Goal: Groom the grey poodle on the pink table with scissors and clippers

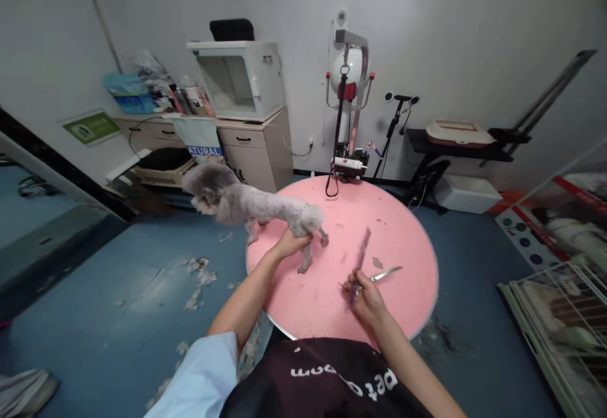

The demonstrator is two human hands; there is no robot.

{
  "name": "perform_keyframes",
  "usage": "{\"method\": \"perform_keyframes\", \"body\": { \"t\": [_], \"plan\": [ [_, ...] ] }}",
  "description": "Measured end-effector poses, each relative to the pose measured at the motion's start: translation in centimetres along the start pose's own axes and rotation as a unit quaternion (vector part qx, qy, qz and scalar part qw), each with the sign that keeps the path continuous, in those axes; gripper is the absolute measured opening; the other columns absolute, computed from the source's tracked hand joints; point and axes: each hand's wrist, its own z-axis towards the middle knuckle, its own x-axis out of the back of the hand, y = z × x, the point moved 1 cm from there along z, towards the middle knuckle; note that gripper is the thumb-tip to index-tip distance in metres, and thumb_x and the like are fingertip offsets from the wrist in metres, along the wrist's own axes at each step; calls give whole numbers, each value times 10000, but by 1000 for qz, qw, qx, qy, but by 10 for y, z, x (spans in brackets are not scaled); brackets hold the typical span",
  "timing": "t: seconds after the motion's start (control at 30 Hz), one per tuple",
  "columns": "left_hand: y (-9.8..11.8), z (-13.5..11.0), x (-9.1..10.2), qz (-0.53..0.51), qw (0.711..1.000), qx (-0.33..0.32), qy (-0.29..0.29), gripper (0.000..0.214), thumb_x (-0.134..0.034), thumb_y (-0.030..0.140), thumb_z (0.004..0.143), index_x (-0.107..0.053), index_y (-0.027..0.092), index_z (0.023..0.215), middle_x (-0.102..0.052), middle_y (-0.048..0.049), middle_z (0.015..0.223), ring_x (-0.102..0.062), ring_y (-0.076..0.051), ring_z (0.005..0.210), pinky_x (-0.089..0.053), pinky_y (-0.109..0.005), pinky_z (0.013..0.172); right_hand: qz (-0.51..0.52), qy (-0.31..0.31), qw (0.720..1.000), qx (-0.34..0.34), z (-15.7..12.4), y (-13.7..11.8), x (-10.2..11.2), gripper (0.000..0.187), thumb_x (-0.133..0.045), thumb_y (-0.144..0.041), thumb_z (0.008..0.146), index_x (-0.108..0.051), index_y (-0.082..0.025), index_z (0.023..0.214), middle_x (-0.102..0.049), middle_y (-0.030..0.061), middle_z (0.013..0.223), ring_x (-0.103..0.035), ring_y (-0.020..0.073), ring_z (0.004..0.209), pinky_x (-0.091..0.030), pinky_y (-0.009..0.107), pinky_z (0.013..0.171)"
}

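A grey, close-clipped dog [265, 204] with a fluffy head stands on the round pink table [408, 234], facing left at its left edge. My left hand [290, 244] is closed at the top of its hind leg; the fingers are partly hidden by the fur. Over the table's front right, my right hand [365, 295] holds two tools together. A purple comb [363, 247], blurred, points up from it, and silver scissors [386, 274] stick out to the right. Tufts of cut hair [377, 263] lie on the pink surface.
A grooming arm with a black loop leash [337, 133] rises at the table's back edge. Behind the dog stand drawers [246, 152] with a white cabinet [268, 83] on top. Cut hair [199, 279] lies on the blue floor. A wire cage [559, 323] is at right.
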Motion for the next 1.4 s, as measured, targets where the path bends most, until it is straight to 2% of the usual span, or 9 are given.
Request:
{"method": "perform_keyframes", "body": {
  "t": [0.2,0.3,0.43,0.57,0.73,0.8,0.93,1.1,1.4],
  "plan": [
    [2,0,-4,15,1000,-21,13,242,-644,305,707,-578,130,861,-640,-64,874,-587,-194,822,-494,-295,744,-49,-261,962,-62,-15,27,-100,381,-794,-412,699,-478,-208,764,-483,-74,603,-444,77,503,-428,244,570],
    [2,-2,-2,21,1000,-12,18,243,-642,358,728,-563,140,797,-619,-50,795,-574,-185,758,-485,-284,686,-24,-306,952,-7,-38,4,-105,429,-788,-473,698,-439,-227,740,-400,-88,602,-358,70,496,-460,272,636],
    [-1,-2,0,33,999,2,42,184,-619,317,721,-521,160,730,-577,-26,711,-552,-177,710,-451,-263,630,-36,-210,967,140,-47,-34,-57,436,-757,-501,707,-409,-239,702,-336,-82,585,-350,90,516,-482,346,761],
    [-1,-1,3,31,999,-3,34,138,-602,269,698,-525,158,726,-593,-30,724,-561,-188,742,-450,-263,643,-218,1,959,180,-24,-42,4,389,-707,-561,675,-503,-234,724,-464,-48,597,-443,129,545,-463,333,671],
    [4,-4,6,54,997,18,44,149,-605,290,702,-541,156,705,-608,-30,711,-570,-188,717,-442,-262,623,-619,123,748,204,-7,-43,31,384,-507,-532,814,-632,-187,702,-630,80,710,-583,240,733,-408,323,668],
    [6,-6,6,63,997,35,38,156,-605,302,708,-553,155,699,-617,-29,713,-578,-189,718,-438,-259,619,-658,111,680,304,-10,-48,8,335,-494,-464,851,-675,-196,765,-648,90,799,-585,235,799,-412,317,714],
    [8,-9,5,59,997,24,40,172,-619,310,719,-571,146,703,-633,-28,723,-585,-177,708,-444,-252,627,-584,5,647,490,-12,-47,-74,255,-578,-413,849,-714,-205,905,-622,67,812,-549,197,730,-435,318,709],
    [5,-9,4,43,998,16,33,205,-647,333,745,-628,129,753,-655,-33,735,-599,-178,708,-451,-243,618,-607,-50,559,562,11,-44,-151,156,-623,-316,829,-720,-204,875,-599,58,812,-532,188,748,-403,330,753],
    [52,-26,65,329,944,-13,-9,262,-584,353,801,-652,174,622,-625,-67,664,-558,-186,626,-420,-286,662,-618,-77,612,486,52,-88,-173,131,-549,-259,800,-544,-180,696,-529,1,708,-487,142,666,-367,267,631]
  ]
}}
